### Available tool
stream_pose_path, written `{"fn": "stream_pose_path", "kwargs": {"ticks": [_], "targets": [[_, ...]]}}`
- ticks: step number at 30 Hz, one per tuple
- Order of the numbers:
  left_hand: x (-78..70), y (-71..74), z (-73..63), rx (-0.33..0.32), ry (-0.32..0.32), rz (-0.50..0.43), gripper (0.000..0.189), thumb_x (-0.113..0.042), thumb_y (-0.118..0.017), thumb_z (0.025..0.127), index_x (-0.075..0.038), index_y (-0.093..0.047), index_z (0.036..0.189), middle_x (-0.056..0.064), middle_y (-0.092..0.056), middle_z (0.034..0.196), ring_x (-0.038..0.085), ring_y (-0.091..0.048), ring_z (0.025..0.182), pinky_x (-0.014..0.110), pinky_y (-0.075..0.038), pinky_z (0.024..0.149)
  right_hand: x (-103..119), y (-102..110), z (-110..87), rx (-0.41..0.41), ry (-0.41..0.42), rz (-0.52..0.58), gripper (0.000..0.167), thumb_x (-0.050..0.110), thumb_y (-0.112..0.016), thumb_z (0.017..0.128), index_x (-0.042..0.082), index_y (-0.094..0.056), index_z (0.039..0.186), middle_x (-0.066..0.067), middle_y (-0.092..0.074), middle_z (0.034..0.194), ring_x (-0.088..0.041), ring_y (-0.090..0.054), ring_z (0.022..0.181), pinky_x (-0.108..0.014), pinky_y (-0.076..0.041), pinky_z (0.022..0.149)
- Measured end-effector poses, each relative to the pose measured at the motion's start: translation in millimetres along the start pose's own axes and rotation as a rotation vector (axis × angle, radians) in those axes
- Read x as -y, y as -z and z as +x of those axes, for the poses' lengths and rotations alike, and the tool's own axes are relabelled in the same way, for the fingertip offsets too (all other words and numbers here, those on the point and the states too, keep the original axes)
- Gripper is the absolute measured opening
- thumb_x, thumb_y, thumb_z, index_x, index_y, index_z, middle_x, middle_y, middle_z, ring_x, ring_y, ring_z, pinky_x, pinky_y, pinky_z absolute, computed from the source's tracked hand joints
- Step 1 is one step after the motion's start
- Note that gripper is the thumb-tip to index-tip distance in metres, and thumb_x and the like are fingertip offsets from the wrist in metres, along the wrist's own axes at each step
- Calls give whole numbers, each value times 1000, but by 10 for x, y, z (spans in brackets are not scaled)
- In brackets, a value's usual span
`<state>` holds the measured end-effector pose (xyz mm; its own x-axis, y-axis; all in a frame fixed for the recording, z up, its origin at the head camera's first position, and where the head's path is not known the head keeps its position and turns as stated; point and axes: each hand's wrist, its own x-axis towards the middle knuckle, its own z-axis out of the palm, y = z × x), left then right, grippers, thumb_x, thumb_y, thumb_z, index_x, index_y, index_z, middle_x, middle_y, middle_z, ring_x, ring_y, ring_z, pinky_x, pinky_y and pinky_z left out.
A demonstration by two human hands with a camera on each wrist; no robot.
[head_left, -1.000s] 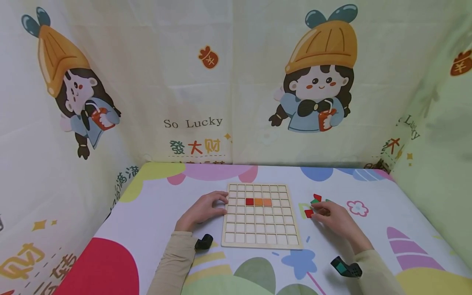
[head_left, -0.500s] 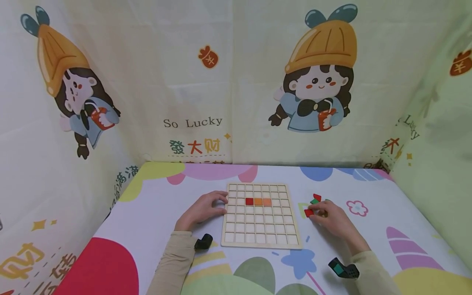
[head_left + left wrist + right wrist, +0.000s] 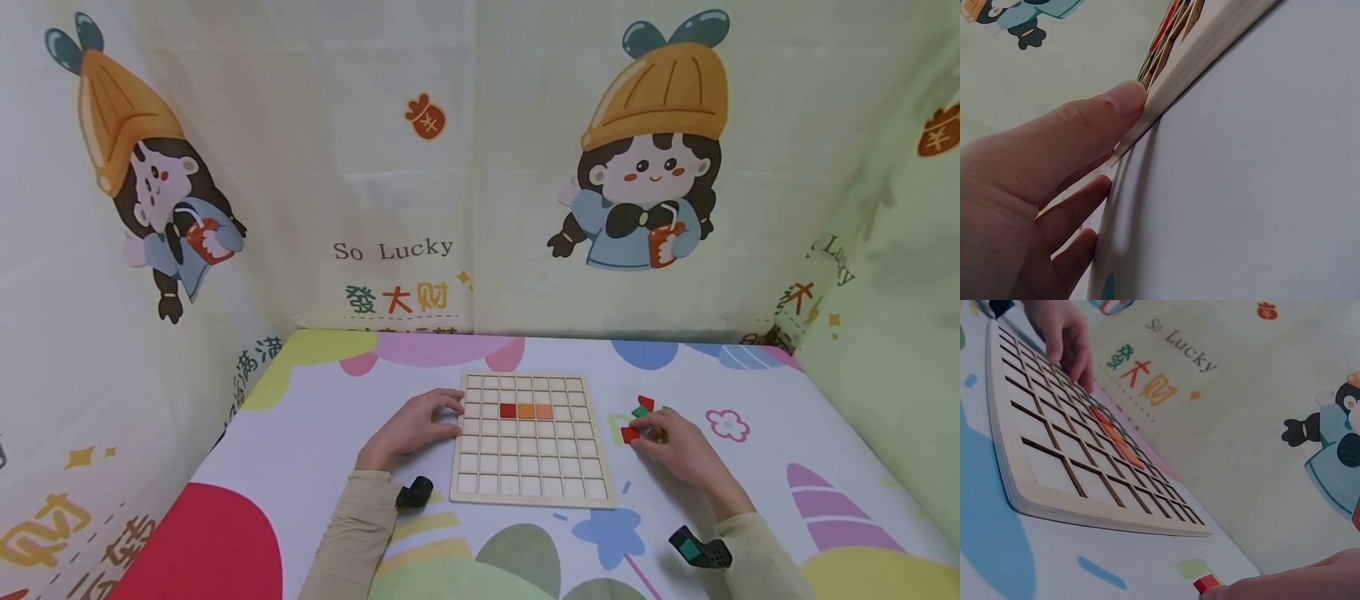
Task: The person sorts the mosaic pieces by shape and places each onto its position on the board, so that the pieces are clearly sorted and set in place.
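Observation:
A light wooden grid board (image 3: pixel 532 503) lies on the table, with a red tile (image 3: pixel 508 411), an orange tile (image 3: pixel 527 411) and a salmon tile (image 3: pixel 544 412) side by side in one row. My left hand (image 3: pixel 414 427) rests at the board's left edge. In the left wrist view its thumb (image 3: pixel 1127 99) presses the rim, the other fingers loosely extended. To the right of the board my right hand (image 3: pixel 678 442) pinches a red tile (image 3: pixel 629 435) at the thumb and index fingertips. That tile (image 3: pixel 1206 583) shows at the fingertip in the right wrist view.
Just beyond the right hand lie another red piece (image 3: pixel 646 402) and a green piece (image 3: pixel 641 411), partly covered by the fingers. A patterned cloth (image 3: pixel 330 417) covers the table. Printed curtains (image 3: pixel 510 208) stand behind and at both sides.
The right hand's index finger has drawn back from the green piece toward the thumb and the near red tile. The left hand and the board have stayed put.

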<state>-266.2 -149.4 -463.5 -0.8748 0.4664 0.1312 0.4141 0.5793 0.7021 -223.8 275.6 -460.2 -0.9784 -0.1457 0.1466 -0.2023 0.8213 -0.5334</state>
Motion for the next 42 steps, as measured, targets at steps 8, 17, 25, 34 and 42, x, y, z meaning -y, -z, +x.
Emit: {"fn": "stream_pose_path", "kwargs": {"ticks": [8, 17, 25, 34, 42], "targets": [[-11, -14, -3, 6, 11, 5, 25, -14, -77, 84, -10, -69, 107, 5, -56, 139, 27, -45, 134, 45, -36, 111, -12, -6, -15, -2, 4, 8, 27, 12, -78, 82, 4, -72, 106, -4, -59, 90, -21, -52, 83, -35, -48, 71], [-2, 11, 14, 1, 6, 20, 26, -17, -77, 84, -10, -69, 108, 5, -55, 140, 26, -44, 135, 44, -34, 113, -18, 13, 17, -6, 26, 3, 28, 12, -77, 83, 3, -71, 108, -4, -58, 90, -20, -51, 83, -34, -47, 70], [7, 12, 16, 7, 5, 15, 26, -16, -77, 84, -9, -69, 108, 6, -55, 139, 27, -44, 135, 45, -33, 113, 5, 24, 0, 2, 38, 15, 26, 12, -78, 82, 4, -72, 106, -3, -58, 89, -20, -50, 82, -32, -47, 68], [-9, 9, 24, 9, 18, 15, 26, -16, -77, 84, -10, -69, 108, 4, -55, 140, 25, -44, 135, 44, -34, 112, 7, 37, -5, 8, 37, 17, 24, 12, -78, 82, 7, -73, 106, -2, -56, 88, -20, -50, 82, -31, -46, 68], [-15, 11, 14, 13, 15, 15, 26, -16, -77, 85, -9, -69, 108, 5, -55, 140, 26, -43, 135, 45, -34, 113, -13, 8, -4, 3, 2, 32, 29, 13, -77, 83, 3, -71, 110, -5, -63, 96, -20, -54, 84, -35, -52, 73]]}}
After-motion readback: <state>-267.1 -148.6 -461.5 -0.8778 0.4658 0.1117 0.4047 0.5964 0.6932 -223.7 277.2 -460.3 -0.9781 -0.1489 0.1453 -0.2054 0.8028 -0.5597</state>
